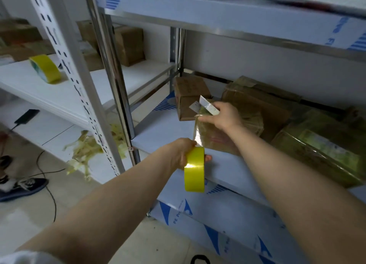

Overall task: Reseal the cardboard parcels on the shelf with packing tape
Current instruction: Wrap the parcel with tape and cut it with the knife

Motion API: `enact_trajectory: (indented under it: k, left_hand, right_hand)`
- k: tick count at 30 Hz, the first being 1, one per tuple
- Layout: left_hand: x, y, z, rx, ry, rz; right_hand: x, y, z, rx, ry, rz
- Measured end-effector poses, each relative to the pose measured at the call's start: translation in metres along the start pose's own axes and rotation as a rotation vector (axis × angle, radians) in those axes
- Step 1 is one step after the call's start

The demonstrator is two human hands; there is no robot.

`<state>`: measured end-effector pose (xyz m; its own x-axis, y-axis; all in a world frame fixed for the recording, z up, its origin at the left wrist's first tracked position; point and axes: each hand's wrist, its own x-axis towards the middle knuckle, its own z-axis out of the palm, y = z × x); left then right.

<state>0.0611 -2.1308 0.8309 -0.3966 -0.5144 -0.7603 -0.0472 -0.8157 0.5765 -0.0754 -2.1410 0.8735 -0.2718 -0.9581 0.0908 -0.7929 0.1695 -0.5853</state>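
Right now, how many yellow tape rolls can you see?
2. One roll is in the left hand; a second roll lies on the left shelf. More may hide behind boxes.

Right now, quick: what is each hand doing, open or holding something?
Left hand: grips the yellow tape roll.
Right hand: grips a small white tool, perhaps a cutter, above a taped parcel.

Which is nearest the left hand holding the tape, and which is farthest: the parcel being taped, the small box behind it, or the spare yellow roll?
1. Parcel being taped, just right of the left hand.
2. Small box, further back on the same shelf.
3. Spare yellow roll, far left on the neighbouring rack.
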Motion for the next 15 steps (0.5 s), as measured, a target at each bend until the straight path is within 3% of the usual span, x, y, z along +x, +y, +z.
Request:
enact_trajectory:
  k: [3, 5, 11, 15]
  left_hand:
    - [0.000, 0.001, -0.001, 0.029, -0.006, -0.010]
    - [0.000, 0.001, 0.000, 0.042, -0.001, -0.017]
    - [-0.001, 0.003, 0.004, 0.108, -0.010, -0.027]
    - [-0.001, 0.004, 0.004, 0.102, -0.008, -0.029]
  right_hand:
    - [-0.015, -0.002, -0.008, 0.126, 0.129, -0.080]
    - [-0.026, -0.003, -0.009, 0.084, 0.105, -0.095]
    - [-0.038, 0.010, -0.001, -0.331, -0.129, -0.058]
    - [-0.041, 0.009, 0.004, -0.662, -0.127, -0.160]
